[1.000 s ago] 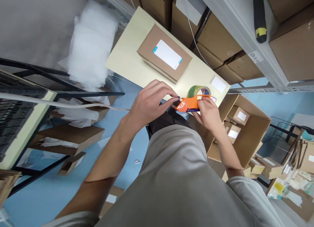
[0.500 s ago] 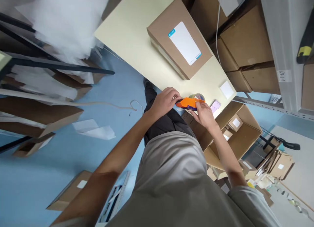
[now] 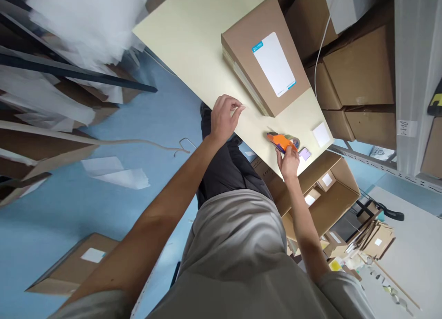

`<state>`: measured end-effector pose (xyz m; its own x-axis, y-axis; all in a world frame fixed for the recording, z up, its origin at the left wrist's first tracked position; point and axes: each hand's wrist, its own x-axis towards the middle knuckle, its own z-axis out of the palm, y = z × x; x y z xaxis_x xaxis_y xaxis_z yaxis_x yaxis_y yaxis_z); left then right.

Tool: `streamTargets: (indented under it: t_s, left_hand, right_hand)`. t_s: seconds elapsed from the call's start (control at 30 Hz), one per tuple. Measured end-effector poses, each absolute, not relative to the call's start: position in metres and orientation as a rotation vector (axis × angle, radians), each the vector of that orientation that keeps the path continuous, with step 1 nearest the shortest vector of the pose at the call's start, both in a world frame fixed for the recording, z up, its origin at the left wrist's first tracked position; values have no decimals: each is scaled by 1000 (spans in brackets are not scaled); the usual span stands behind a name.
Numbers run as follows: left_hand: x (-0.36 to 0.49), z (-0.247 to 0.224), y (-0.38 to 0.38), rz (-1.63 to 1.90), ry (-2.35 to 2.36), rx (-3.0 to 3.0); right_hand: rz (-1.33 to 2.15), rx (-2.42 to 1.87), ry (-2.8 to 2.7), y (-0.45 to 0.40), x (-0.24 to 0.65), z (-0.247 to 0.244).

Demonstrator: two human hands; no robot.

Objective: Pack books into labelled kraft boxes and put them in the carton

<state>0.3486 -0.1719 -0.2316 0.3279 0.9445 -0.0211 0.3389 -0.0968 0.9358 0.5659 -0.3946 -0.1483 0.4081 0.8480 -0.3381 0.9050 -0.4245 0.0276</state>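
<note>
My right hand (image 3: 289,163) is closed round an orange and purple tape dispenser (image 3: 279,140), just over the table's near edge. A roll of tape (image 3: 293,142) shows at the dispenser's far side. My left hand (image 3: 225,117) is apart from it, further left at the table edge, with thumb and forefinger pinched together. Whether something small is between those fingertips, I cannot make out. Beyond both hands a closed cardboard box (image 3: 238,38) with a white and blue label (image 3: 275,66) lies on the cream table (image 3: 188,38).
A small white square (image 3: 321,134) and a purple-screened item (image 3: 305,153) lie near the table's right end. An open carton (image 3: 333,213) holding small boxes stands below it. Stacked cartons (image 3: 359,70) fill the shelf behind. Paper (image 3: 117,173) and a carton (image 3: 74,266) lie on the blue floor.
My left hand has let go of the tape dispenser and moved up and left, away from it. My right hand has carried the dispenser slightly further over the table. The view has shifted a little.
</note>
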Motion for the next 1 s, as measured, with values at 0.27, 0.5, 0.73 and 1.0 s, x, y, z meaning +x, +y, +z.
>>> streamTargets:
  t_s: [0.27,0.5,0.73,1.0]
  left_hand:
    - [376,-249,-155,901,1220,1592]
    - [396,-254,-152,951,1247,1480]
    - [424,-245,-164,978,1445,1321]
    - [472,-216,-181,977,1343,947]
  right_hand:
    - [-330,2662,1415,-377,550,-176]
    - [-316,2690,1319,-370,539,-181]
    - [-375,2695,1357,-366,518,-184]
    - [-473,2698,1332,-361,507,-182]
